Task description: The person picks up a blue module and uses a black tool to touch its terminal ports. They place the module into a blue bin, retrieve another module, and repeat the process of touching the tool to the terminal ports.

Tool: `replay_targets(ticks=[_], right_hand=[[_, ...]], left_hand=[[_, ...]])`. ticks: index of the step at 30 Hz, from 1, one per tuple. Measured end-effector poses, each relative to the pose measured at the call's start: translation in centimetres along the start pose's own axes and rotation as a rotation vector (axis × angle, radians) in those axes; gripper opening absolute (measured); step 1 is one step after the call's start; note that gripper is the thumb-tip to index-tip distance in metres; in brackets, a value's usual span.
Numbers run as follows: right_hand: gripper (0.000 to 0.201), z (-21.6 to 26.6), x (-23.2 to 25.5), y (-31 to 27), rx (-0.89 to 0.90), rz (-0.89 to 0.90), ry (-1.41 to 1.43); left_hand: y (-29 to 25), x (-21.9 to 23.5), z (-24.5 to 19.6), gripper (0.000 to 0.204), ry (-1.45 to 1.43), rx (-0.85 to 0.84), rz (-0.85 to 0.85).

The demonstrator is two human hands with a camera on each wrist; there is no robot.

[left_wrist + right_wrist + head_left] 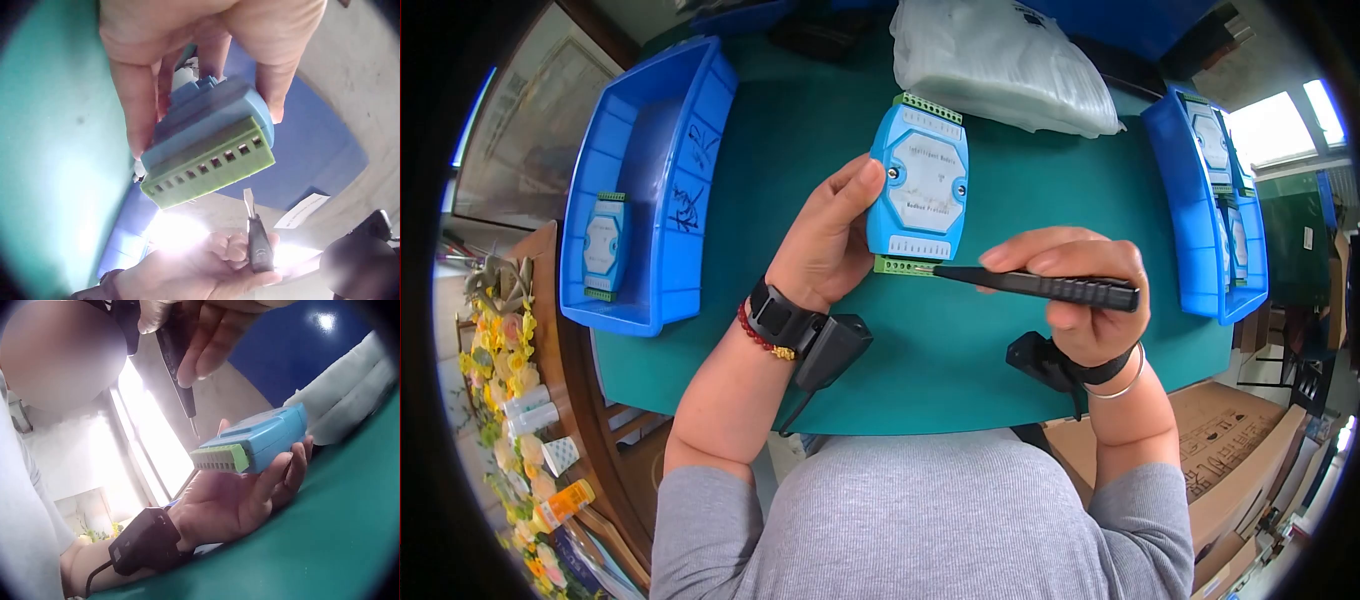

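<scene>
My left hand grips a blue electronic module by its edges, its pale label facing up. Green terminal blocks run along both ends, and the near terminal block shows a row of square openings in the left wrist view. In my right hand is a black screwdriver, held between thumb and fingers. Its flat metal blade points down close over the near terminal block in the right wrist view. From the head, the tip overlaps that block's right part.
A blue bin at the left holds one similar module. Several more modules lie in another blue bin at the right. White packing sheets are piled at the back of the green table.
</scene>
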State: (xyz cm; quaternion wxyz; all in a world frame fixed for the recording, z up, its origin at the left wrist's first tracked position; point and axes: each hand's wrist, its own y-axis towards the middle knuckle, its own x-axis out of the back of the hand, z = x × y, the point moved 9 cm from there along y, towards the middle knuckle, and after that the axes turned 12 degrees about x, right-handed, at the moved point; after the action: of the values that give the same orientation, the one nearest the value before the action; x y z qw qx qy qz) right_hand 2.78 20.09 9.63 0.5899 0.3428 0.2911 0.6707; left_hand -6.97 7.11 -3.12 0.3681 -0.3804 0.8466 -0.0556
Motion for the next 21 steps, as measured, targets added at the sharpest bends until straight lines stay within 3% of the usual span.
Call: replay_targets(ticks=[2, 11, 14, 17, 21], right_hand=[[0.036, 0.0, -0.7, 0.1, -0.009, 0.086, -0.07], [0.03, 0.6, -1.6, 0.6, 0.069, 0.164, -0.084], [0.036, 0.2, -0.9, 0.0, 0.007, 0.057, -0.124], [0.042, -0.3, 0.1, -0.4, -0.041, -0.031, -0.177], [0.041, -0.9, 0.4, -1.3, -0.085, -0.122, -0.092]], left_hand=[[0.0, -0.1, -0.1, 0.071, 0.004, -0.004, 0.002], [-0.2, -0.4, -0.2, 0.072, 0.016, 0.004, 0.011], [-0.2, -0.5, -0.2, 0.073, 0.039, -0.013, 0.001], [0.0, -0.4, 0.1, 0.06, -0.077, 0.003, 0.067], [-0.1, -0.2, -0.2, 0.073, 0.049, -0.027, -0.012]])
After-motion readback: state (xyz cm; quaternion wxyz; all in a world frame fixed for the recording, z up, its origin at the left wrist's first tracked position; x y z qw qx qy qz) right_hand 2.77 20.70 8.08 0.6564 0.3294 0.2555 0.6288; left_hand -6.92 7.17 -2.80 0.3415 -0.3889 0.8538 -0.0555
